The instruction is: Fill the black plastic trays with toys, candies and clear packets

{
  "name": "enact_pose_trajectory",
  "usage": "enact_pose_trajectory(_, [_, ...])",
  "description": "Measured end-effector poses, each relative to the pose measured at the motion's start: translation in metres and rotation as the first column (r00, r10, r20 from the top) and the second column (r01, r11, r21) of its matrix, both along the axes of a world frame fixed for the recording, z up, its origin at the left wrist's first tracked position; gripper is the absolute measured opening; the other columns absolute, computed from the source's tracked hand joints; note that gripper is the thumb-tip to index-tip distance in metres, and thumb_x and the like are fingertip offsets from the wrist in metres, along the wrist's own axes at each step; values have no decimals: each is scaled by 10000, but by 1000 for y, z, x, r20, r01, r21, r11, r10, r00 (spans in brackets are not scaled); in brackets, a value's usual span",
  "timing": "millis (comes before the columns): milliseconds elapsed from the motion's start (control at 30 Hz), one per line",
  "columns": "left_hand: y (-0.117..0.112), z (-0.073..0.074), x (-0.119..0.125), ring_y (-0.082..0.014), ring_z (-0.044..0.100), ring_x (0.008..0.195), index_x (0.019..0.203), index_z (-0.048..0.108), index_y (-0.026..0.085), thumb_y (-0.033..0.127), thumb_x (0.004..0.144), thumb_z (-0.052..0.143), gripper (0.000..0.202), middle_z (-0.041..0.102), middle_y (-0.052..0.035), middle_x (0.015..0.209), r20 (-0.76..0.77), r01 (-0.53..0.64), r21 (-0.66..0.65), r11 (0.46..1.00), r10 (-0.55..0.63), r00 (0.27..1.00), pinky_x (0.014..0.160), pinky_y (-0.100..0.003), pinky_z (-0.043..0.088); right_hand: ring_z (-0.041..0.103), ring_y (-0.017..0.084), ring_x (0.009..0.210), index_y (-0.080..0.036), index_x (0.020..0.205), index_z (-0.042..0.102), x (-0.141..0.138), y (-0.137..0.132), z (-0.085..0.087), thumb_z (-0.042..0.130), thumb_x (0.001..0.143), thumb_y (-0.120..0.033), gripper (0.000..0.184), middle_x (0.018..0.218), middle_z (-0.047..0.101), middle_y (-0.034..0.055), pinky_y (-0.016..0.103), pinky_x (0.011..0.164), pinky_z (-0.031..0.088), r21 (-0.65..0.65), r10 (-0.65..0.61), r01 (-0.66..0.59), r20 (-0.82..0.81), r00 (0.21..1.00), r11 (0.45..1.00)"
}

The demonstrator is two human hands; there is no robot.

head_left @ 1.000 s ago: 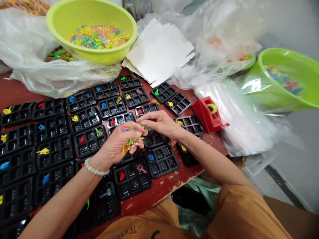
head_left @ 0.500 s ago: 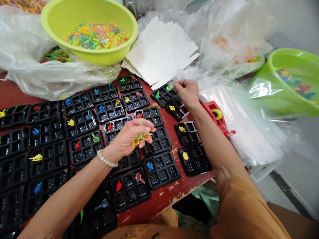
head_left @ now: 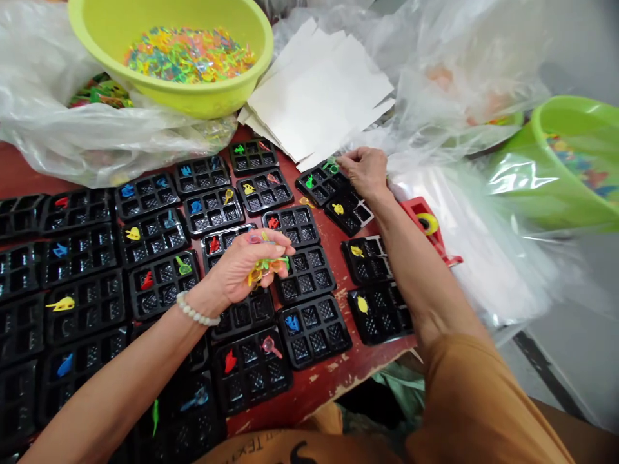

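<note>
Head view: right hand (head_left: 367, 173) at far tray (head_left: 320, 183), beside paper stack (head_left: 319, 96).

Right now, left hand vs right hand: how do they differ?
The left hand is cupped palm-up, holding a bunch of small coloured plastic pieces; the right hand pinches one green piece. Left hovers mid-table; right reaches to the far black tray. Both are bare.

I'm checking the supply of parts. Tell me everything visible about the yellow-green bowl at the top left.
The yellow-green bowl is round, smooth and looks like plastic, with a thick rolled rim. It stands upright at the table's far left, nestled on crumpled clear plastic bags. Inside lies a heap of small translucent multicoloured pieces. Neither hand touches it.
</note>
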State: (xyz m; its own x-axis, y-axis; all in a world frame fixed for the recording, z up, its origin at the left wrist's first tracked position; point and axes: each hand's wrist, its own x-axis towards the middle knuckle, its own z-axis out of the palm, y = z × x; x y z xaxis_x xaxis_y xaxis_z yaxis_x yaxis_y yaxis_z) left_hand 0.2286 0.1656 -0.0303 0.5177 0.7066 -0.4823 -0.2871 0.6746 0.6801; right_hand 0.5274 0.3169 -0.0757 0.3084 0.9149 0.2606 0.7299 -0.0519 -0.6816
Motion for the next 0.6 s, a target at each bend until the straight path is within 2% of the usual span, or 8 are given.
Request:
enact_pose_trajectory(133, [-2, -1, -1, -140, 680, 556, 857, 705, 117, 152, 701, 843, 211, 711, -66, 856, -7, -10, -10, 1000, 10, 1000, 327, -142, 413, 600, 168, 706, -153, 771, 708, 2, -2, 8, 722, 809, -251, 106, 752, 708, 47, 351, 776, 515, -7, -32, 32, 19, 999, 999])
enact_pose_trajectory(267, [-5, 1, -2, -143, 676, 547, 859, 715, 111, 141, 697, 841, 207, 716, -75, 853, 2, -13, -19, 1000, 13, 1000, 321, -144, 414, 620, 188, 775, -157, 806, 706, 8, -14, 19, 683, 833, -227, 78, 817, 721, 61, 368, 830, 506, -5, -33, 34, 137, 990, 999])
enact_pose_trajectory(400, [-8, 4, -6, -145, 673, 547, 839, 723, 113, 135, 701, 836, 180, 715, -76, 840, 34, -11, -22, 1000, 12, 999, 321, -141, 410, 654, 219, 849, -161, 880, 719, 18, -43, 29, 630, 853, -198, 100, 904, 732, 92, 398, 860, 511, -51, -15, 30, 269, 963, 998])
enact_pose_trajectory(600, [-13, 8, -9, -151, 680, 561, 844, 736, 111, 116, 701, 830, 171, 718, -80, 849, 17, -3, -17, 1000, 3, 1000, 324, -140, 415, 639, 251, 845, -205, 964, 768, 31, -89, 32, 601, 836, -222, 212, 904, 746, 87, 423, 807, 486, -99, -116, 178, 449, 886, 979])
